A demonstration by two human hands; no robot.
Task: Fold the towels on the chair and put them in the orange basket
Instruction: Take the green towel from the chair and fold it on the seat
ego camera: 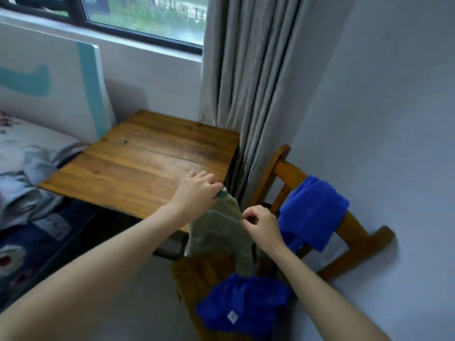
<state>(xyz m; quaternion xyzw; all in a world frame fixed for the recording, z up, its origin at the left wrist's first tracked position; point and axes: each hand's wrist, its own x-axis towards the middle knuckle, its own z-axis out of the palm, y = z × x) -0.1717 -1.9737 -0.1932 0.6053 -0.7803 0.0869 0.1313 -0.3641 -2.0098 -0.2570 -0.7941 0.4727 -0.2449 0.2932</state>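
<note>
A grey-green towel [216, 232] hangs between my hands above the wooden chair [354, 232]. My left hand [197, 190] pinches its upper corner near the table's right edge. My right hand [261, 225] pinches the towel's edge a little lower and to the right. One blue towel [312, 210] is draped over the chair's backrest. Another blue towel [246, 303] lies crumpled on the seat, below the hanging towel. No orange basket shows in the head view.
A wooden table [138, 166] stands left of the chair, under a window. Grey curtains [251, 94] hang behind the chair, against a pale wall. A bed with rumpled bedding [27, 183] lies at the left.
</note>
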